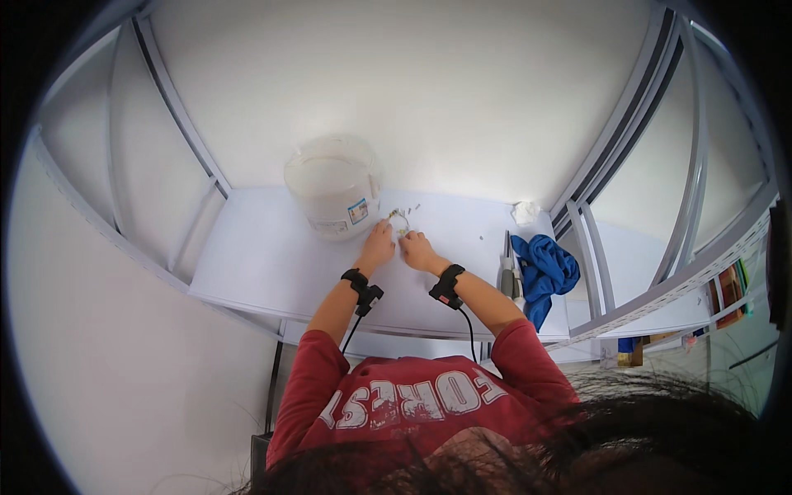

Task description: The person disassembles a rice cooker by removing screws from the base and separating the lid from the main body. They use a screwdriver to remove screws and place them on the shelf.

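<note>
My left hand (379,244) is on the white table just in front of a clear plastic bucket (330,186). Its fingertips are closed together at a small cluster of thin yellow-green pieces (394,214). To its right, my right hand (419,250) has its fingers curled and pressed together at the near side of the same cluster. Whatever either hand pinches is too small to make out. A thin curved strand seems to run between the pieces and the right fingertips. Some small grey bits (415,207) lie just beyond.
A bunched blue cloth (548,268) lies at the table's right end, with a grey-handled tool (508,276) beside it. Behind them sits a crumpled white tissue (524,214). Metal frame posts (582,223) rise at the right. Black wrist straps (446,286) trail cables.
</note>
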Demonstrator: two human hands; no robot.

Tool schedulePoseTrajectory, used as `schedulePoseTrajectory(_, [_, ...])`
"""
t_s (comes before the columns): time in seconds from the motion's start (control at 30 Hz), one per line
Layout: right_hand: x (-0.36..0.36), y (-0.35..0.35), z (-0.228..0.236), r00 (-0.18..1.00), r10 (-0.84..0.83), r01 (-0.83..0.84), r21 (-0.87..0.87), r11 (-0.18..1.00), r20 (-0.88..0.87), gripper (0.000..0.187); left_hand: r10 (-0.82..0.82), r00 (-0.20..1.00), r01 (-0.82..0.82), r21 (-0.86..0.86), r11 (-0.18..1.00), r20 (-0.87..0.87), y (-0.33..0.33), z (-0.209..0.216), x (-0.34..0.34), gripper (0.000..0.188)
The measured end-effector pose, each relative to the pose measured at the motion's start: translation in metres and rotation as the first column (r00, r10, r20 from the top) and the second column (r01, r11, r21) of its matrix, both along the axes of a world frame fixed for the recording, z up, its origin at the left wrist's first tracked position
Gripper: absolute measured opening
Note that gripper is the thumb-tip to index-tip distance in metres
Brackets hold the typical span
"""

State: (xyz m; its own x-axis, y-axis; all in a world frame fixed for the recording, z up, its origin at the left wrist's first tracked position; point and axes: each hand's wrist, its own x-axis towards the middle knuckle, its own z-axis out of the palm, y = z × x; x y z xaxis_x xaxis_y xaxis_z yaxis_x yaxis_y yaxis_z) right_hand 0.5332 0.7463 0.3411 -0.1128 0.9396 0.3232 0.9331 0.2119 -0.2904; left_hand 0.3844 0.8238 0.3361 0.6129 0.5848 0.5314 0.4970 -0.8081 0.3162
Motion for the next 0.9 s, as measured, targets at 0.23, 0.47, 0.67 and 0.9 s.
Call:
schedulePoseTrajectory(0.23, [0.006,0.024,-0.006,0.994,-0.11,0.11,0.027,0.994,-0.024,0.029,0.002,0.991,-0.028,-0.189,0.982,-0.136,0.016,-0.012,0.016,0.04])
schedulePoseTrajectory(0.47, [0.003,0.035,0.016,0.985,-0.173,0.173,-0.02,0.985,0.004,0.043,-0.008,1.0,0.008,-0.076,0.997,-0.006,0.021,-0.003,0.02,0.048])
schedulePoseTrajectory(0.67, [0.003,0.033,0.054,0.958,-0.007,0.105,0.324,0.94,-0.288,0.071,-0.152,0.958,0.176,-0.078,0.981,0.244,-0.027,0.125,-0.007,0.049])
schedulePoseTrajectory(0.9, [-0.07,0.053,0.122,0.864,0.083,0.091,0.317,0.944,-0.496,0.096,0.239,0.935,-0.313,0.292,0.904,0.264,0.004,0.175,-0.096,0.051])
